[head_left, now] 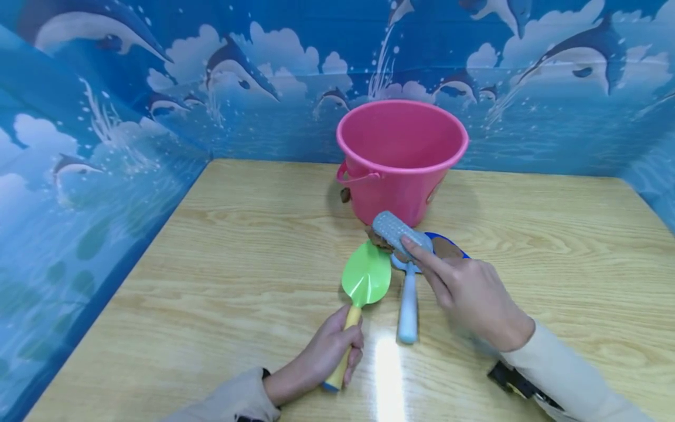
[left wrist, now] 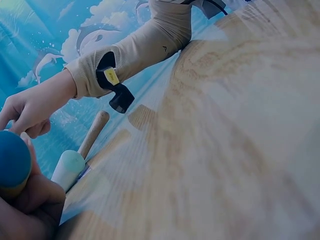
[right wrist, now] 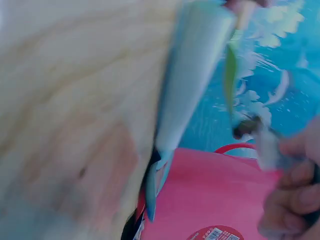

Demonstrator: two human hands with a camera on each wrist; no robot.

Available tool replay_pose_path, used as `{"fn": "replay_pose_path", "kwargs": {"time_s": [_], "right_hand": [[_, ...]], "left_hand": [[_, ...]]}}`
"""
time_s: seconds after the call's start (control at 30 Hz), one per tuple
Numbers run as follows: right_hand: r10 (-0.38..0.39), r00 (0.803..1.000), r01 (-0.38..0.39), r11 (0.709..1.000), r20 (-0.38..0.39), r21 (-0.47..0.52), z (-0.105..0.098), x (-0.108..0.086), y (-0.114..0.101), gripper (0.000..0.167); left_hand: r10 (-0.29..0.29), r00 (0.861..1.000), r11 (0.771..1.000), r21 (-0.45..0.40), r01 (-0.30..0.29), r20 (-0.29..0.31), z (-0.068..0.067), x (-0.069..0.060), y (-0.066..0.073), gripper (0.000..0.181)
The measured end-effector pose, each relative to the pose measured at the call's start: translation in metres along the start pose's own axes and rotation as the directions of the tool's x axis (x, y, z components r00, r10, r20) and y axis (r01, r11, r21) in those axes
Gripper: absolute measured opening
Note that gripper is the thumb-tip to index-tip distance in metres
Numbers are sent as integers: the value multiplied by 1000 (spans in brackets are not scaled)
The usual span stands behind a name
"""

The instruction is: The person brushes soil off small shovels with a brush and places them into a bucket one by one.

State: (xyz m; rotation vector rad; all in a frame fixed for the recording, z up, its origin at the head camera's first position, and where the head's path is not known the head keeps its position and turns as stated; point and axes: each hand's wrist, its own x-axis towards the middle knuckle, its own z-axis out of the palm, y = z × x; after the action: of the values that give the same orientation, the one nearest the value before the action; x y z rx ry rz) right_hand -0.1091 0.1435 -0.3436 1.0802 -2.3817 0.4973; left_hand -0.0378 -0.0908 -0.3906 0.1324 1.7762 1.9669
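My left hand (head_left: pixel 332 346) grips the yellow handle of a green toy shovel (head_left: pixel 366 274), its blade pointing toward the bucket; the blue handle end (left wrist: pixel 14 159) shows in the left wrist view. My right hand (head_left: pixel 477 293) holds a light blue toy tool with a dotted, rounded head (head_left: pixel 395 230), the index finger laid along it. A crumpled brown piece (head_left: pixel 377 239) is between that head and the shovel's tip. Under the right hand's tool lies another light blue toy tool (head_left: pixel 408 310) on the table. In the right wrist view the held tool is blurred.
A pink bucket (head_left: pixel 403 187) stands upright behind the tools. Beside its left side is a small dark brown piece (head_left: pixel 345 194). A blue-rimmed thing with a brown middle (head_left: pixel 447 248) lies partly hidden by my right hand. Dolphin-printed sheeting (head_left: pixel 295 70) borders the wooden table (head_left: pixel 253 246).
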Motion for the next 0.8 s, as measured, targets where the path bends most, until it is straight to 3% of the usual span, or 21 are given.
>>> {"fn": "replay_pose_path", "kwargs": {"time_s": [0.13, 0.23, 0.4, 0.47, 0.67, 0.8], "right_hand": [[-48, 996, 48, 999, 79, 7, 0, -1, -2, 38], [-45, 994, 52, 996, 97, -71, 1, -1, -3, 41], [49, 998, -42, 978, 29, -203, -1, 0, 1, 45], [87, 996, -79, 977, 31, -198, -1, 0, 2, 50], [167, 979, -150, 979, 117, -138, 2, 0, 1, 46], [185, 982, -172, 965, 50, -197, 0, 1, 1, 47]], "left_hand": [[1, 1000, 1000, 5, -1, -8, 0, 0, 0, 8], [12, 1000, 1000, 6, -12, -13, 0, -1, 0, 8], [12, 999, 1000, -15, -12, -30, 0, -2, -1, 8], [7, 999, 999, -32, -8, -43, 0, -2, -1, 9], [20, 998, 996, -85, -26, -65, 1, -2, -2, 10], [33, 998, 995, -94, -39, -62, 0, -2, -3, 9]]}}
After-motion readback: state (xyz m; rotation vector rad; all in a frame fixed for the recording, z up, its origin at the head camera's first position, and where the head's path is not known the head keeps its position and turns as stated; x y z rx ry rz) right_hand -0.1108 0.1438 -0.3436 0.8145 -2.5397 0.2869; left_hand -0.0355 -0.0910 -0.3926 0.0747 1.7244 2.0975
